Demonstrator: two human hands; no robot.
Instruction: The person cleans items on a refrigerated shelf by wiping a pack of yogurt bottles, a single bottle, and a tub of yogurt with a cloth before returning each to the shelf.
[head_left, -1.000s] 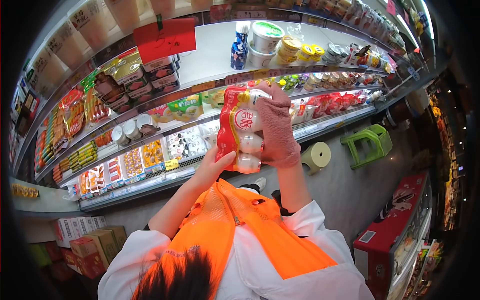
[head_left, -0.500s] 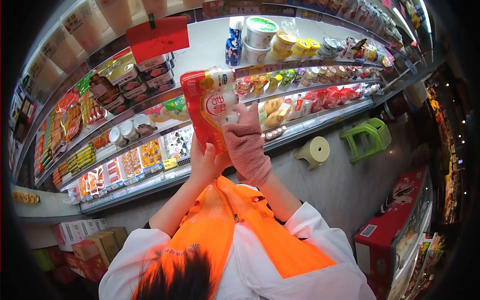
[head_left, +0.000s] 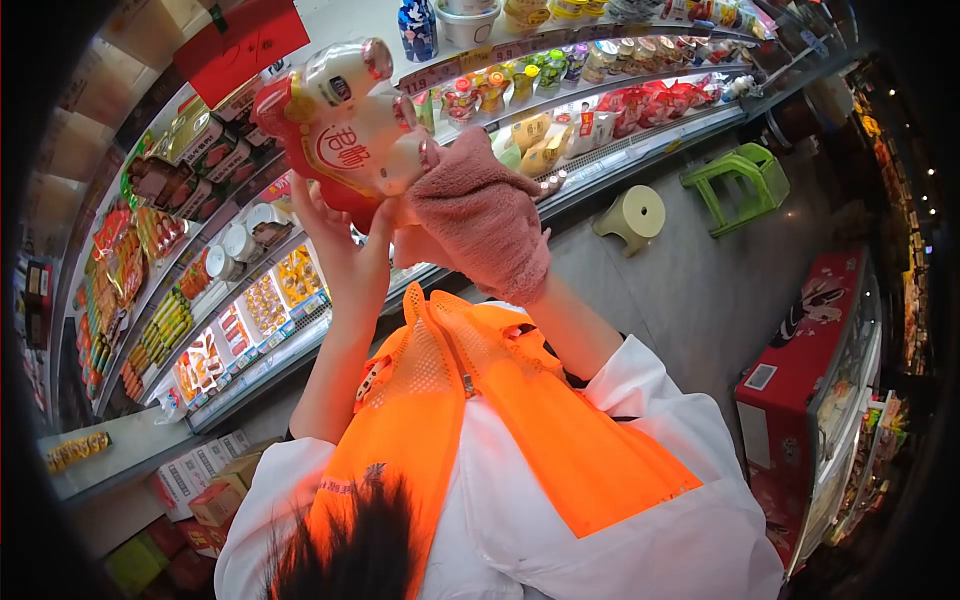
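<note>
In the head view I hold up a red-and-white multipack of small bottled drinks (head_left: 345, 140), tilted in front of the chilled shelves. My left hand (head_left: 350, 230) is closed around the lower end of the pack, with the thumb on the near side. A pink cloth (head_left: 480, 220) is draped over my right hand (head_left: 425, 245), hiding most of its fingers. The cloth touches the pack near the bottle ends on its right side.
Ahead runs an open refrigerated case (head_left: 575, 195) with several shelves of tubs, bottles and sausages. A red sign (head_left: 240, 50) hangs at upper left. On the floor stand a cream stool (head_left: 632, 218), a green stool (head_left: 740, 188) and cartons (head_left: 205, 470). A red chest (head_left: 800, 360) is at right.
The pack has moved left and tilted, its bottles now more toward the camera. My left hand and the cloth-covered right hand have moved with it. The view has shifted too.
</note>
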